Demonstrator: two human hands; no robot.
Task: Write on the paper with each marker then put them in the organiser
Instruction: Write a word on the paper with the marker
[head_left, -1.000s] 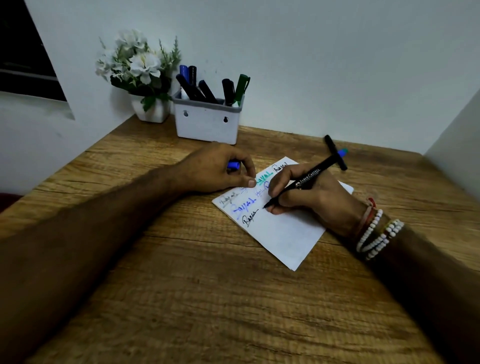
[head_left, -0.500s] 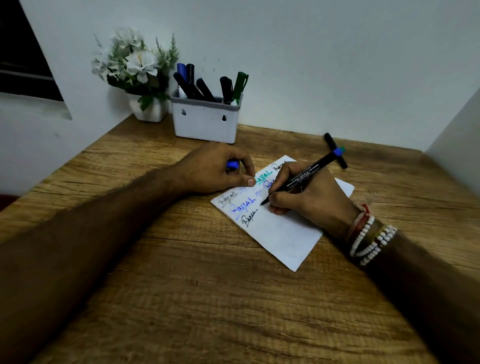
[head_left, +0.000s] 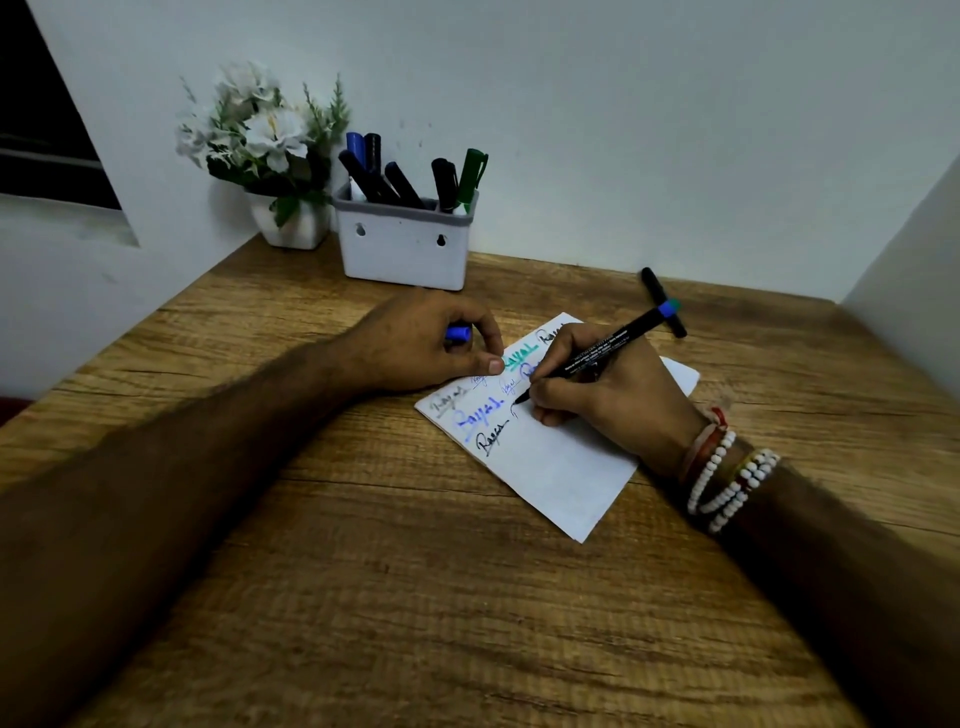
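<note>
Handwritten words showing on the paper (head_left: 550, 467)

Between the left hand (head_left: 415, 345) and the right hand (head_left: 608, 395), the sheet is carrying the same scrawled word several times, reading roughly "Rayal": large in blue, in teal just beside the left thumb, in black nearest the viewer. White print is running along the black marker (head_left: 597, 353) in the right hand, too small to read.

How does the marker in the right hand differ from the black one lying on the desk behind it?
The held marker is uncapped, tilted, tip on the paper; the loose marker lies flat on the desk, untouched. The held marker has a blue end; the loose marker looks all black. Both have slim black barrels.
</note>
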